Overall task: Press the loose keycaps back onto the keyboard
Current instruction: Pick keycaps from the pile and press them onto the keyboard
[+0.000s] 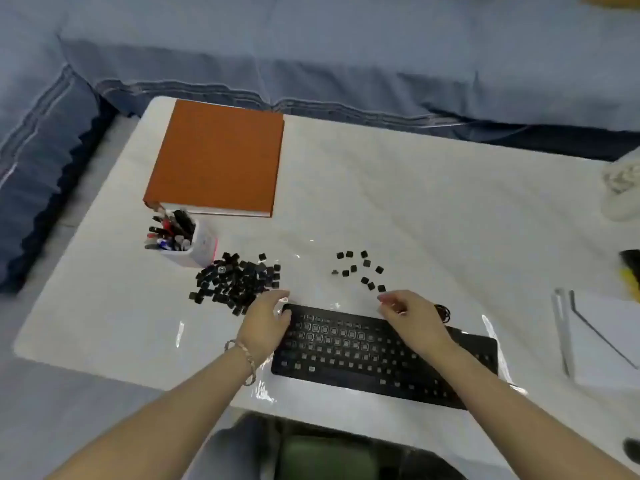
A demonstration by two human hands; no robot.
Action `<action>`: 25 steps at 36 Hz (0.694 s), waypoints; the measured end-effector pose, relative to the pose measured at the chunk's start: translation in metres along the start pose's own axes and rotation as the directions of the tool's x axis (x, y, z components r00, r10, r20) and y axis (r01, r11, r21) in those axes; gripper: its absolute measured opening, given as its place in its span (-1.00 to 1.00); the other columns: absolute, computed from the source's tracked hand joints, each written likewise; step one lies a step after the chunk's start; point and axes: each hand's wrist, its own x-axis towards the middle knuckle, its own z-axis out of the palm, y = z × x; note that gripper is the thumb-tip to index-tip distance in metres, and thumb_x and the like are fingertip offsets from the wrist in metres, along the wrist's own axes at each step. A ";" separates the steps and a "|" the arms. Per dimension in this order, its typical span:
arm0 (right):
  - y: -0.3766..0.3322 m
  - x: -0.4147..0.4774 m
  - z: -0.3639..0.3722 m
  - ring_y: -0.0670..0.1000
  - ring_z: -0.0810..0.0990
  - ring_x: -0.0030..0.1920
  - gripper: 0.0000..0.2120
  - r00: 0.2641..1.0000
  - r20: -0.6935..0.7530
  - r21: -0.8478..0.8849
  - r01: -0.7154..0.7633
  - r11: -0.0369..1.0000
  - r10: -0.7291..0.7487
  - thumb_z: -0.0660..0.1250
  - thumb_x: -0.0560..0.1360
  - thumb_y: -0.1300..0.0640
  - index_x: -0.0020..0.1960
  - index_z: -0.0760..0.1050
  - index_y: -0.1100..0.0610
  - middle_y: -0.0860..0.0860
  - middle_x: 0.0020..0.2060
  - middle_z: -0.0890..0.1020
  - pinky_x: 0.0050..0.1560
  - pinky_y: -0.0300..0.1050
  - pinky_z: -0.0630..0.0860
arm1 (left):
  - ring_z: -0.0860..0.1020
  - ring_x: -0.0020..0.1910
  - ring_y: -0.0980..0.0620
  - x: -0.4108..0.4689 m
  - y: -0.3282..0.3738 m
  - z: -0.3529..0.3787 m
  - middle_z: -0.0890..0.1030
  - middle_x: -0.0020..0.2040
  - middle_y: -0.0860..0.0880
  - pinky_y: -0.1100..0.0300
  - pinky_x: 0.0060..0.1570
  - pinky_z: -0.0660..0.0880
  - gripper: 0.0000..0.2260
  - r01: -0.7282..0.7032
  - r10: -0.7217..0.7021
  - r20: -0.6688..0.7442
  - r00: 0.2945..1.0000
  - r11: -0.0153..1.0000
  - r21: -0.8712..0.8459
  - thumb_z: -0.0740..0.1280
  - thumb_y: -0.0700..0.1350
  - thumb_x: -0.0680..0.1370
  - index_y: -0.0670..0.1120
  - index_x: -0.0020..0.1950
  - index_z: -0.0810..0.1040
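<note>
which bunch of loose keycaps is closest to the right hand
The small scattered group, just beyond the right hand. The other bunch is a big dense pile beside the pen holder, by the left hand.

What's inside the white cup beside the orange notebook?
Pens and markers, black, red and blue, stick out of the cup. Its wall hides their lower ends and anything beneath.

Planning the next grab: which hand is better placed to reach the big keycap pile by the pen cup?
Left. The left hand lies at the keyboard's far left corner, fingertips at the edge of the big pile. The right hand is further right, beside the few scattered keycaps.
</note>
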 end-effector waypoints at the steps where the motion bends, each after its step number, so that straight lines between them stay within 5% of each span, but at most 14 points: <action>1: 0.005 0.015 0.008 -0.15 0.47 -0.08 -0.80 0.999 -0.036 -0.008 0.029 1.000 -0.029 0.28 0.51 0.13 0.12 0.54 0.09 -0.04 0.00 0.57 0.00 -0.34 0.32 | 0.42 0.24 0.03 0.009 -0.008 0.007 0.46 0.29 -0.05 0.33 0.20 0.25 -0.68 -0.025 0.025 -0.008 1.000 1.000 0.012 0.28 -0.20 0.55 -0.14 0.30 0.45; 7: 0.022 0.111 0.046 -0.07 0.48 -0.02 -0.77 0.977 -0.117 -0.137 0.162 0.977 -0.178 0.30 0.50 0.19 0.14 0.55 0.17 0.08 0.06 0.58 -0.06 -0.43 0.25 | 0.38 0.28 0.11 0.056 -0.050 0.052 0.44 0.29 0.05 0.33 0.28 0.21 -0.66 -0.158 0.157 0.027 0.987 0.987 0.028 0.29 -0.11 0.55 -0.07 0.33 0.42; 13: 0.034 0.183 0.074 0.13 0.38 0.20 -0.70 0.933 -0.058 -0.426 0.300 0.854 -0.356 0.30 0.50 0.14 0.23 0.51 0.11 0.08 0.15 0.55 0.14 -0.08 0.27 | 0.44 0.10 0.24 0.075 -0.077 0.078 0.50 0.05 0.23 0.50 0.16 0.26 -0.78 -0.288 0.287 -0.023 0.958 0.956 -0.058 0.33 -0.13 0.52 0.04 0.15 0.55; 17: 0.040 0.204 0.080 0.08 0.37 0.17 -0.74 0.896 0.016 -0.552 0.377 0.744 -0.443 0.29 0.51 0.09 0.18 0.53 0.07 0.03 0.13 0.54 0.11 -0.11 0.24 | 0.47 0.09 0.22 0.078 -0.084 0.085 0.59 -0.03 0.12 0.39 0.17 0.31 -0.86 -0.387 0.377 -0.095 0.921 0.913 -0.127 0.38 -0.22 0.48 -0.03 -0.02 0.64; 25: 0.043 0.207 0.085 0.03 0.39 0.09 -0.86 0.827 -0.045 -0.557 0.445 0.701 -0.560 0.33 0.47 0.11 -0.02 0.62 0.08 -0.01 -0.08 0.63 0.03 -0.15 0.24 | 0.54 -0.02 0.13 0.088 -0.091 0.088 0.61 -0.14 0.04 0.32 0.06 0.40 -0.91 -0.395 0.386 -0.082 0.919 0.895 -0.207 0.38 -0.25 0.47 -0.10 -0.14 0.67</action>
